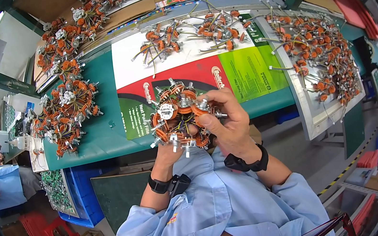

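A ring-shaped bundle of wired potentiometers [178, 95], with orange round bodies, metal shafts and a white connector at its left side, is held up over the front edge of the bench. My left hand [169, 154] grips it from below; most of its fingers are hidden behind the parts. At the bundle's right side, my right hand [232, 124] pinches one potentiometer [201, 107] between thumb and forefinger. Beyond the bundle, loose potentiometers [159, 42] with trailing wires lie on a white part of a printed cardboard sheet [183, 77].
Finished-looking bundles [69, 106] crowd the left of the green bench [115, 145]. A white-framed tray [313, 122] on the right carries many loose potentiometers. A blue crate [87, 200] stands below left. Another person in a blue shirt [3, 185] sits at far left.
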The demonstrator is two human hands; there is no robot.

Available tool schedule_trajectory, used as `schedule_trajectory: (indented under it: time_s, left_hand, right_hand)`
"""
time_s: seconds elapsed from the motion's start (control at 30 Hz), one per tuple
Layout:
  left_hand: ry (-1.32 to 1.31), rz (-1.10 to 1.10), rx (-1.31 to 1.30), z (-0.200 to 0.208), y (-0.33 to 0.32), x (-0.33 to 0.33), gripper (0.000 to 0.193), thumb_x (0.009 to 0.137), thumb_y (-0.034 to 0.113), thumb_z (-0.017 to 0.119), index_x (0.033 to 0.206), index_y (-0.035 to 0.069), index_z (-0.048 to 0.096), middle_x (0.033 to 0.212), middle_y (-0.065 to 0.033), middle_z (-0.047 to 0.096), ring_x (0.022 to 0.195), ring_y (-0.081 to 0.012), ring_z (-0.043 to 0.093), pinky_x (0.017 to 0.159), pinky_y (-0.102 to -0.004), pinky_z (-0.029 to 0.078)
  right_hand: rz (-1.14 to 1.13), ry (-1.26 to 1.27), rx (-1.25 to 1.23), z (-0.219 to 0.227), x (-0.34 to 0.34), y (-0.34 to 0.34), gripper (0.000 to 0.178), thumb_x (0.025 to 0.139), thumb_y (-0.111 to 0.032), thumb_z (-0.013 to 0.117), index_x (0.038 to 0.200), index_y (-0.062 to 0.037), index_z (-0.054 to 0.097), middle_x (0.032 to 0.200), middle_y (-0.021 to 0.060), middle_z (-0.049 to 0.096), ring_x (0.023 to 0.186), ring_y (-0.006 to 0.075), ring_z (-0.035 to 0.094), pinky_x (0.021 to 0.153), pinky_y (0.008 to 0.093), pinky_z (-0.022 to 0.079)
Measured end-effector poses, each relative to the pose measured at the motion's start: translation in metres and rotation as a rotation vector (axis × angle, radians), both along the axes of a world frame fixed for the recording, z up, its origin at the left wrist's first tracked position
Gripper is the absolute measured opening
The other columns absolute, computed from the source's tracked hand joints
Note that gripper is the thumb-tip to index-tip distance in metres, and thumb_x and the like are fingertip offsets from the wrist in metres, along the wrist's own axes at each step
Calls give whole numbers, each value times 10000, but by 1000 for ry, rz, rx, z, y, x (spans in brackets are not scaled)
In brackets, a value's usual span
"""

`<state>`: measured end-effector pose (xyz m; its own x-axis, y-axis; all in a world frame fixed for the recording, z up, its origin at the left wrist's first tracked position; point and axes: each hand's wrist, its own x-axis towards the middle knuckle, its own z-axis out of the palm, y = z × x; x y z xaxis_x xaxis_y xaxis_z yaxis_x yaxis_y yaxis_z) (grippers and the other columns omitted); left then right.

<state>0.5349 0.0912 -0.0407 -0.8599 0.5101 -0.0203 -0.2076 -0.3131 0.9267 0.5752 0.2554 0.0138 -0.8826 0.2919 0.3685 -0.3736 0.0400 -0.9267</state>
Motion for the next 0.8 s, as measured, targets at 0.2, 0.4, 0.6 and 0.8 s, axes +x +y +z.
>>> schedule_trajectory:
  time_s: [0.2,0.4,0.6,0.8]
  left_hand:
    - [143,-33,105,11,13,-5,499,834,148,736,1261,-3,527,1198,-126,612,1024,-196,629,881,-336,537]
    - [-28,-140,123,21,10,-1,631,818,131,755,1348,23,431,1248,-145,586,1075,-228,617,942,-371,534]
    - [51,-163,95,0,0,0,533,798,89,748,1273,22,514,1180,-118,621,1057,-207,616,916,-350,526]
    - [474,16,-411,-44,-13,3,458,775,89,754,1194,31,580,1146,-107,641,1026,-216,631,894,-352,504]
  right_hand:
    - [34,169,-55,-7,0,1,301,843,-49,648,1080,-10,466,1086,121,478,910,141,520,871,307,461]
    - [218,-74,-104,30,8,14,472,790,-66,667,1203,-7,447,1018,101,494,888,130,517,808,287,469]
    - [117,-167,421,37,-1,16,558,775,-127,738,1257,-17,479,1038,51,521,882,125,539,783,283,478]
    - [93,-99,190,16,8,6,418,802,-33,704,1147,6,471,1130,124,517,933,142,566,797,276,503]
